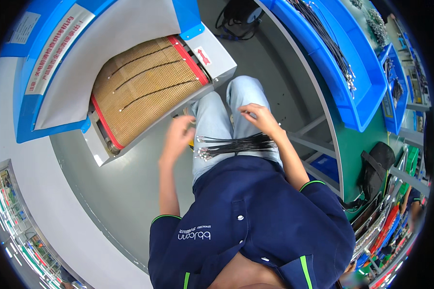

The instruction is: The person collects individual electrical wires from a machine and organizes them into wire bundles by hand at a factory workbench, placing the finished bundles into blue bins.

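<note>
A bundle of thin black cables (238, 145) with silvery and white ends lies across my lap. My left hand (180, 133) is raised beside my left knee, close to the belt machine; motion smears its fingers. Above my other thigh, my right hand (259, 118) is closed, fingertips and thumb brought together; anything between them is too small to make out. Three black cables (147, 73) lie apart from one another, roughly parallel, on the brown mesh belt (164, 103) ahead to the left.
A blue and white hood (106, 53) arches over the belt, which has red edges. To the right, a green table (345, 144) carries blue trays (366, 103) with more cables. A black bag (377, 166) sits on it. A black coil (238, 19) is at the far floor.
</note>
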Available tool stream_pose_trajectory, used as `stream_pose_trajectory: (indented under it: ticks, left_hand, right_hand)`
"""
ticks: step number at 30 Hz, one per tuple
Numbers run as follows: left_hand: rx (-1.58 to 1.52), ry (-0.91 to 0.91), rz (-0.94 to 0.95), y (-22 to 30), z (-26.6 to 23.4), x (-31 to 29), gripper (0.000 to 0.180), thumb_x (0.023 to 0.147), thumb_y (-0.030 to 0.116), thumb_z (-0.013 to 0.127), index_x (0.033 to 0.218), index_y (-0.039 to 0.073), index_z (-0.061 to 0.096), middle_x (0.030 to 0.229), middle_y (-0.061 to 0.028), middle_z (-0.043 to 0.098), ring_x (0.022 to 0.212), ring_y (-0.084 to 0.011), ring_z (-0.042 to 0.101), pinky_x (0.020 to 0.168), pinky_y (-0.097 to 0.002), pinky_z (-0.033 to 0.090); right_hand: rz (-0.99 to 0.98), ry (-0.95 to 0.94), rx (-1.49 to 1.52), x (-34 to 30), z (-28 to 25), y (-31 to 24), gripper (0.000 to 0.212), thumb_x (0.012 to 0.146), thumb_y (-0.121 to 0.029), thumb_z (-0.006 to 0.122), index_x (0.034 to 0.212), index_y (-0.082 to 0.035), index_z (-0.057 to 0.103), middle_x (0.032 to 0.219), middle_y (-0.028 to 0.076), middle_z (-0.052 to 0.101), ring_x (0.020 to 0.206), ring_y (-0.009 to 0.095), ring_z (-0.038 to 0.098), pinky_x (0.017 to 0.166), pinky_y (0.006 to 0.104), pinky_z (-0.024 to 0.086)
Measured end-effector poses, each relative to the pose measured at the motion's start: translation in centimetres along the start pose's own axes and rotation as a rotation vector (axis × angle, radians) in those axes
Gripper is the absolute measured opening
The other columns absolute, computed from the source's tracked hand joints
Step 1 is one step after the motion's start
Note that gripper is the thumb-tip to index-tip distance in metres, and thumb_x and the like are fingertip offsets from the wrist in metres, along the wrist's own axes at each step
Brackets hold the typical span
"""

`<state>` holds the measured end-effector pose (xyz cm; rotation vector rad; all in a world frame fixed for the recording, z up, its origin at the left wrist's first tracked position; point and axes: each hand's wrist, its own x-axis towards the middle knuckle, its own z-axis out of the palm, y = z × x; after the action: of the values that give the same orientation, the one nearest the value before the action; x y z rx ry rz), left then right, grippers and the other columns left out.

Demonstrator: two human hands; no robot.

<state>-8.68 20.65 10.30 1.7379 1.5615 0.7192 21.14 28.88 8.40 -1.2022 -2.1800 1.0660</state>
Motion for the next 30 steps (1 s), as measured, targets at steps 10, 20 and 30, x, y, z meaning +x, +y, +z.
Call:
stream_pose_trajectory:
  ticks: [10,20,30]
  left_hand:
    - [0.112,-0.449,0.218,-1.6,16.3,-1.2,0.057,0.073,0.014,0.071,0.125,0.01,0.048,0.104,-0.0124,0.058,0.103,-0.0332,0.054,0.093,-0.0426,0.04]
    - [0.215,-0.244,0.155,-3.2,18.1,0.5,0.038,0.078,0.013,0.066,0.114,0.012,0.055,0.089,-0.0091,0.057,0.09,-0.0291,0.059,0.077,-0.0406,0.047]
    - [0.147,-0.208,0.076,-3.4,15.9,0.5,0.045,0.084,0.027,0.066,0.122,0.007,0.054,0.113,-0.0134,0.057,0.107,-0.0304,0.052,0.094,-0.0378,0.039]
  right_hand:
    - [0.141,0.015,-0.052,-2.8,-1.4,5.5,0.017,0.083,-0.007,0.062,0.098,-0.004,0.068,0.093,0.012,0.067,0.083,0.027,0.066,0.074,0.0343,0.052]
    - [0.173,-0.02,-0.091,-3.3,-1.9,7.2,0.016,0.082,-0.008,0.062,0.096,-0.002,0.067,0.09,0.012,0.066,0.082,0.027,0.064,0.075,0.0337,0.051]
    - [-0.043,-0.196,-0.176,-3.7,0.4,7.4,0.019,0.071,-0.011,0.071,0.09,-0.009,0.068,0.089,0.006,0.063,0.096,0.025,0.056,0.092,0.0383,0.039]
